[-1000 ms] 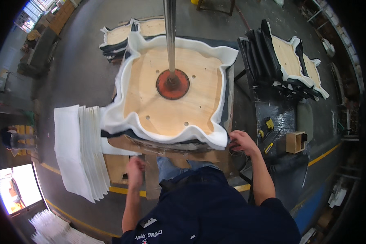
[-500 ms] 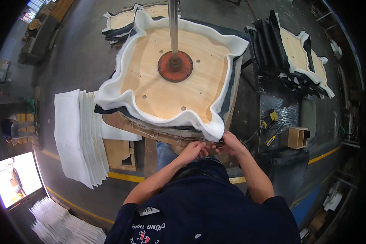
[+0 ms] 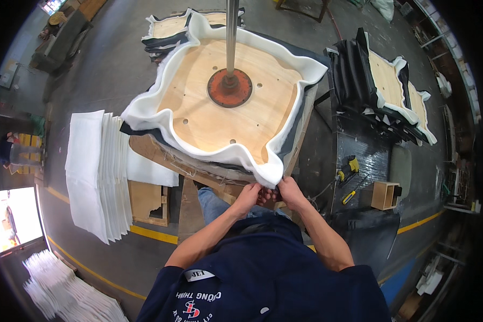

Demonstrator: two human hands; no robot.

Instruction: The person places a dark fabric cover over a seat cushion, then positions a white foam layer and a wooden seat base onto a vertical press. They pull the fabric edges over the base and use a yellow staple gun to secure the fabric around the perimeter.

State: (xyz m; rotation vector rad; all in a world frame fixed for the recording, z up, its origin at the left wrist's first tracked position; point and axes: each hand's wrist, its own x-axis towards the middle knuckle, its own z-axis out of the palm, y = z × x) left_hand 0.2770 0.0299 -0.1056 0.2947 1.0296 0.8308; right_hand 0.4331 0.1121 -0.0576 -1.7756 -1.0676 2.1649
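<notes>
Moved to near corner of padding (image 3: 268, 174): left hand (image 3: 247, 197), well apart a second ago, now beside right hand (image 3: 291, 193) | padding rims panel (image 3: 225, 122), under red disc (image 3: 244, 92) | grips partly hidden: cannot tell if closed on anything

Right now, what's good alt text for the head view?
The left hand and right hand are close together at the near corner of white padding around a plywood panel lying beneath a metal rod with a red disc.
</notes>
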